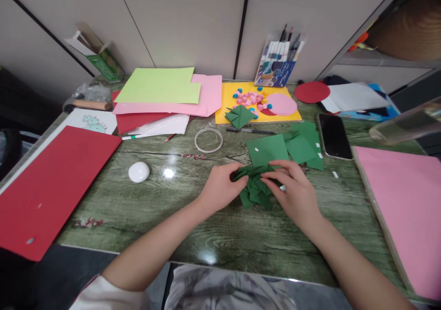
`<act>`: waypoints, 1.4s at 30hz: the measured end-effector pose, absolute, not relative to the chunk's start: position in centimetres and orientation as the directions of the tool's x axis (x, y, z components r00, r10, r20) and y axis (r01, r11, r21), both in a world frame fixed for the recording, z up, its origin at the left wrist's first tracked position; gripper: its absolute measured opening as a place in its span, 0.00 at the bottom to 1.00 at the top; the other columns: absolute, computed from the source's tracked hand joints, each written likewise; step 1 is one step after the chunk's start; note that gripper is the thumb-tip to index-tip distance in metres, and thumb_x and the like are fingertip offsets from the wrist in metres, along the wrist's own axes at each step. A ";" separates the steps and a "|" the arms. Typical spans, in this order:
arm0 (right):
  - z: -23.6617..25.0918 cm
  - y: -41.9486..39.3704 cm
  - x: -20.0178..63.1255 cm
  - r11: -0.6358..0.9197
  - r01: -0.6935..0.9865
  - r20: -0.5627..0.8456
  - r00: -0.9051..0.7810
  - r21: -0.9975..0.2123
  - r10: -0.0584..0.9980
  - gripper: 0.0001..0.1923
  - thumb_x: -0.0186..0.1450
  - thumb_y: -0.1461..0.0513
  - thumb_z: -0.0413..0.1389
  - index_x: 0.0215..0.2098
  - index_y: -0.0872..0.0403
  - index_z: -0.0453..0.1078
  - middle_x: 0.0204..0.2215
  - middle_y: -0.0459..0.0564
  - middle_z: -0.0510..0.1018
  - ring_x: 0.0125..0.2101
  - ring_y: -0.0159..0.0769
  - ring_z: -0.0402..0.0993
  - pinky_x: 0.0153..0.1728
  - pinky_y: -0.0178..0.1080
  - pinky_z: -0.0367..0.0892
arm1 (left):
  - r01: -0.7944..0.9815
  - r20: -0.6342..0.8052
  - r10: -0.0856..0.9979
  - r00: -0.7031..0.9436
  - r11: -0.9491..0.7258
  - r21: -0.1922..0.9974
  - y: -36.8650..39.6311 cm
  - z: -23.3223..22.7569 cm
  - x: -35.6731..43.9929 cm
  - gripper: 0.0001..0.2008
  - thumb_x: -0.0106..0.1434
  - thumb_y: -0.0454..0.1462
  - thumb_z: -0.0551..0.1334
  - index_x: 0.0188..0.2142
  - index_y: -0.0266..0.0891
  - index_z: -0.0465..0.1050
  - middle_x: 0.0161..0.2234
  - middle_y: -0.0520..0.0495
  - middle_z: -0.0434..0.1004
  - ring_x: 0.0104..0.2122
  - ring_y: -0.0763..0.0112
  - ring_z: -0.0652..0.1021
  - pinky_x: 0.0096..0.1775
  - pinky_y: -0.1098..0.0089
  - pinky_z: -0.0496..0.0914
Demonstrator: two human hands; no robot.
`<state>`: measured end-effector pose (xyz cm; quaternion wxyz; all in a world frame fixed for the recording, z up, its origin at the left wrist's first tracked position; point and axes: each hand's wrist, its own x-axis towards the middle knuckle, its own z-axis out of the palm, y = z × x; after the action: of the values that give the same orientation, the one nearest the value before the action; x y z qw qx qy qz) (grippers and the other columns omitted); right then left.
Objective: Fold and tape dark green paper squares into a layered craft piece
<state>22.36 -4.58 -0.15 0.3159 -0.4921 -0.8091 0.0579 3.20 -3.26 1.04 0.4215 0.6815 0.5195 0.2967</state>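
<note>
No readable text anywhere in this shot. Marker pack (275, 66) at the back has a blue printed label w/ white lettering, too small and blurred to make out. Green-and-white box (103, 59) leaning on the wall, back left, carries print on its green face, also unreadable. White card (92, 121) shows a teal cartoon drawing, no words visible on it. Phone (333, 135) screen is dark, nothing showing. Small white marks on the green paper squares (268, 150) are plain bits, no letters or nos.
</note>
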 end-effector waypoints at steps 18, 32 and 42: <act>-0.3 -4.7 22.4 0.612 0.758 0.471 -0.466 -0.225 0.749 0.04 0.61 0.64 0.55 0.33 0.54 0.72 0.41 0.55 0.70 0.42 0.42 0.66 0.41 0.45 0.64 | 0.526 -0.060 0.920 0.387 -0.167 0.834 -3.1 0.9 3.1 0.07 0.56 0.33 0.57 0.22 0.37 0.65 0.20 0.56 0.64 0.23 0.75 0.66 0.27 0.74 0.56; -0.3 -4.8 22.4 0.661 0.735 0.467 -0.537 -0.149 0.703 0.04 0.61 0.64 0.56 0.34 0.54 0.73 0.40 0.53 0.72 0.42 0.41 0.66 0.41 0.43 0.59 | 0.553 -0.100 0.913 0.395 -0.150 0.820 -2.9 0.6 2.9 0.11 0.54 0.34 0.57 0.17 0.38 0.57 0.17 0.56 0.57 0.21 0.76 0.62 0.25 0.72 0.53; -0.1 -4.8 22.2 0.673 0.732 0.445 -0.571 -0.104 0.690 0.05 0.63 0.62 0.54 0.33 0.51 0.72 0.38 0.49 0.74 0.40 0.38 0.66 0.42 0.43 0.56 | 0.572 -0.110 0.904 0.414 -0.164 0.804 -2.9 0.5 2.9 0.12 0.54 0.35 0.57 0.16 0.38 0.58 0.16 0.56 0.56 0.20 0.75 0.61 0.25 0.71 0.52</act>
<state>22.24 -4.79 -0.05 0.2304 -0.4016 -0.8852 -0.0459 2.87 -2.87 0.53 0.4075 0.7353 0.5018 0.2036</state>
